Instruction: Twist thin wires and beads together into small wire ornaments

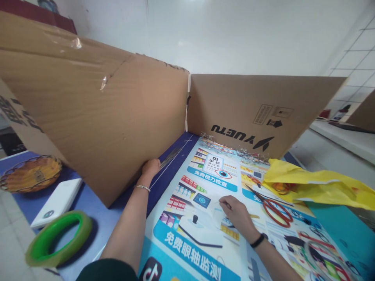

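Observation:
My left hand (151,168) is closed low against the left cardboard panel (125,105), where the panel meets the dark blue surface (155,191). From its fingertips a shiny strip of clear tape (170,158) runs along that surface. My right hand (236,212) hovers over or rests on a printed poster (202,187), its fingers pinched together. Something thin and see-through may be at those fingertips, too faint to make out. Behind the poster stands a second cardboard panel (234,101) with upside-down printing, meeting the left one at a corner.
A roll of clear tape (84,234) with a green core lies at left, beside a white box (57,203) and a woven basket (35,175). To the right are red-handled scissors (278,212), a yellow plastic bag (322,185) and another tape roll (310,253).

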Demonstrator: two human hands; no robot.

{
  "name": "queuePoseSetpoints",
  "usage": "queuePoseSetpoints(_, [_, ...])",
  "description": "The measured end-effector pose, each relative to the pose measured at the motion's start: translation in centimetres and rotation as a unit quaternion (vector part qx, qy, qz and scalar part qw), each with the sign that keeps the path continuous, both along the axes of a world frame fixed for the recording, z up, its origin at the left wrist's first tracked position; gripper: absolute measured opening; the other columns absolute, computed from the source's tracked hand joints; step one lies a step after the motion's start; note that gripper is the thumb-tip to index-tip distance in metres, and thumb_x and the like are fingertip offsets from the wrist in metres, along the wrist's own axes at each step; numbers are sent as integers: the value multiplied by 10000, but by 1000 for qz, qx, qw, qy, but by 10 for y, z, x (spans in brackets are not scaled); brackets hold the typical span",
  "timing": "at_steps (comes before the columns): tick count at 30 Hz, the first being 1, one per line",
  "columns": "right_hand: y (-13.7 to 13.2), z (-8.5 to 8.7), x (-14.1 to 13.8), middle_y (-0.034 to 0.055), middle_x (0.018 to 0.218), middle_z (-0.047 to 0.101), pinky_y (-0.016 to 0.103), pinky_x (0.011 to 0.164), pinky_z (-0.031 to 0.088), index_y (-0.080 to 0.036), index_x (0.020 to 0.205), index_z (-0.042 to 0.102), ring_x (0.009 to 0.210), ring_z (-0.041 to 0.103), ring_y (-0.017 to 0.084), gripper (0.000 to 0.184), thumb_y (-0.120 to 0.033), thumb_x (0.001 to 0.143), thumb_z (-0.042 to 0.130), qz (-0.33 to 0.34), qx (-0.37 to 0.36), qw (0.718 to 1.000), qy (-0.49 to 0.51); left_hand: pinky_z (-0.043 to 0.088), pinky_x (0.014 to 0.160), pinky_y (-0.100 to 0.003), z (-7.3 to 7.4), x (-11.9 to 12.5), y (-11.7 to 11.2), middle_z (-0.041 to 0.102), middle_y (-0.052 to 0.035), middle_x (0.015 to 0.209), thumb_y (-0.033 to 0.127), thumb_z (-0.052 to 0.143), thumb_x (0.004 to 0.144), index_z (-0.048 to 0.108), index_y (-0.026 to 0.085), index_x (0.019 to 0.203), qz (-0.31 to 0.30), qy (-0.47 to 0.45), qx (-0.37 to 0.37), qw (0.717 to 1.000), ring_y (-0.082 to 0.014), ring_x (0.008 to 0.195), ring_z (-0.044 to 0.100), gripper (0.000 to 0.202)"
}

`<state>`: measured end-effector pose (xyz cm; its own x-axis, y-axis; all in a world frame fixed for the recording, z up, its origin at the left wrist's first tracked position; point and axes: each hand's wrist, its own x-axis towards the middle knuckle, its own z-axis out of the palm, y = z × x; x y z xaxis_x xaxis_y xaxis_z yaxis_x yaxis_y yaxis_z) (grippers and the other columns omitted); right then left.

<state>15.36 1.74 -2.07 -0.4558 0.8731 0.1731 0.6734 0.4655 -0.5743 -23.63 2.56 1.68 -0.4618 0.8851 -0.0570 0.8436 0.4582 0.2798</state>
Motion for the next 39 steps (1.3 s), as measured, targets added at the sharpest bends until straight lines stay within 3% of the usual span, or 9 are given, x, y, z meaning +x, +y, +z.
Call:
queuePoseSetpoints(9, [2,-3,2,35,903,661,324,728,462,-232,838,631,802,600,208,211,-320,802,441,-4,1,1000,-11,497,813,-394,7,-21,-5,561,-83,1138,314,519,875,539,166,1129,-1,-101,30,994,-194,968,574,295])
queuePoseSetpoints(12, [2,-4,2,35,890,662,320,731,466,-233,824,630,796,605,206,207,-325,807,445,-1,7,1000,-8,501,776,-341,7,-17,-5,619,-72,1019,292,527,867,593,144,1003,3,-154,70,986,-176,903,599,212])
queuePoseSetpoints(15, [1,-2,1,30,870,662,311,721,470,-233,812,628,780,611,199,199,-323,807,452,-4,12,1000,-4,492,663,-239,12,-10,-4,668,-53,829,213,500,849,603,138,834,0,-224,123,967,-146,782,635,129])
queuePoseSetpoints(19, [2,-1,0,24,832,666,305,689,473,-230,795,638,736,613,192,191,-335,787,478,-14,3,1000,11,462,536,-180,30,4,-4,669,-53,834,174,430,850,526,143,841,-14,-323,193,926,-102,659,639,102])
queuePoseSetpoints(25, [4,4,-2,19,713,666,286,607,486,-211,777,638,648,615,182,201,-388,716,564,-96,-70,985,128,476,572,-181,51,76,4,654,-50,835,164,433,849,443,162,838,-68,-451,255,853,-96,685,643,15])
queuePoseSetpoints(28, [6,8,-3,-10,541,589,244,442,428,-185,764,604,478,554,147,251,-423,687,592,-141,-137,950,244,489,634,-218,43,139,3,646,-19,794,176,471,821,446,172,809,-123,-509,246,815,-102,703,637,28])
queuePoseSetpoints(32, [9,10,-3,-25,492,542,223,413,412,-162,760,573,431,515,121,284,-438,695,594,-172,-130,922,321,478,685,-239,21,201,-12,646,-32,803,240,552,780,467,167,729,-191,-563,188,782,-133,793,630,123])
queuePoseSetpoints(35, [12,8,-4,-15,513,557,233,436,434,-163,740,573,451,527,125,276,-435,698,595,-182,-106,916,343,475,738,-283,12,217,-21,654,-73,921,358,550,800,461,175,758,-190,-635,135,737,-171,888,632,207])
queuePoseSetpoints(39, [12,6,-4,-3,575,591,249,481,446,-177,696,594,489,534,130,216,-393,706,599,-178,-70,917,349,467,705,-291,11,221,-23,656,-58,832,398,616,755,415,188,764,-135,-713,98,681,-159,736,646,292])
